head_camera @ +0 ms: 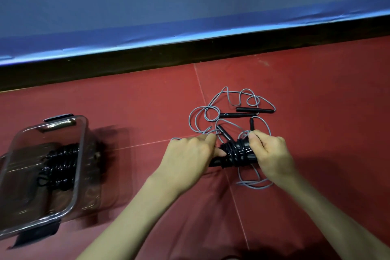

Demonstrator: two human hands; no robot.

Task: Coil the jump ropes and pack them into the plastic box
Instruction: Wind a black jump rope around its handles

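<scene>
A black jump rope (235, 152) is wound into a tight coil around its handles, just above the red floor at centre. My left hand (190, 154) grips the coil's left end, thumb against the wraps. My right hand (271, 154) grips the right end and pinches rope at the top. Grey jump ropes (213, 110) with black handles (255, 110) lie tangled loose behind and under the coil. The clear plastic box (81, 148) stands open at the left with a coiled black rope (60, 164) inside.
The floor is red mat (137, 112) with thin seams. A black baseboard (190, 55) and a blue padded wall (190, 2) run across the back. The box has dark latches (59, 117) at its far and near ends.
</scene>
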